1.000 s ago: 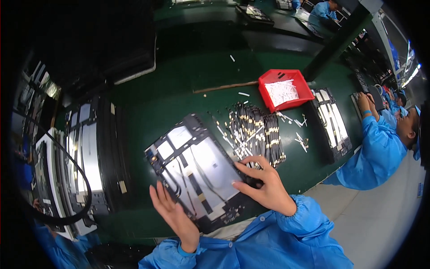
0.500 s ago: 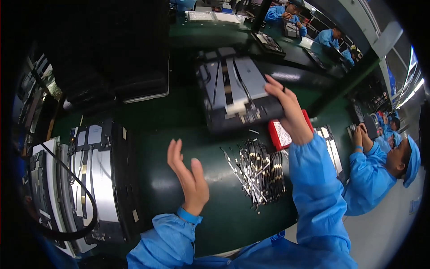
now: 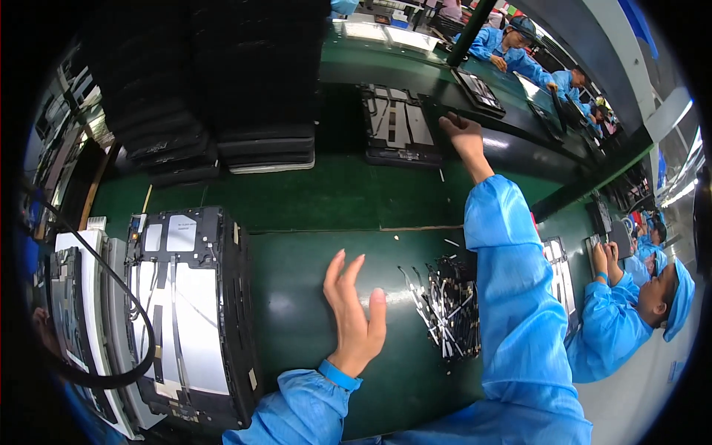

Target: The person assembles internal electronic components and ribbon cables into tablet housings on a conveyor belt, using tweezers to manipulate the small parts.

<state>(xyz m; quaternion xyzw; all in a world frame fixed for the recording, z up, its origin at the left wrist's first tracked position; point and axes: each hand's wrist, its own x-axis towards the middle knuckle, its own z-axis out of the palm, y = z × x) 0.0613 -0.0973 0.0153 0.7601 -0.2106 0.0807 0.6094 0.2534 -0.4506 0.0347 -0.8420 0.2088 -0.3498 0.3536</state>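
Note:
My left hand [image 3: 356,319] hovers over the green bench with fingers spread and nothing in it. My right hand [image 3: 464,142] reaches to the far side, its fingers loosely bent beside the right edge of a flat device panel [image 3: 408,126]. That panel has a black frame, silver plates and dark strip cables, and lies flat; contact with the fingertips is hard to make out. Right of my left hand lies a pile of short black-and-white flex cables [image 3: 449,308], partly behind my right sleeve. At the left stands a stack of similar silver-and-black panels [image 3: 196,297].
Tall stacks of black trays [image 3: 267,144] rise at the back left. A black cable [image 3: 148,326] loops over the left stack. Another panel [image 3: 560,274] lies beyond my right sleeve. A green post [image 3: 593,178] slants at the right. Co-workers in blue sit right and far right.
The panel that was raised in my right hand now lies flat farther away. My right arm has stretched forward. My left hand stays spread, and the whole view has shifted.

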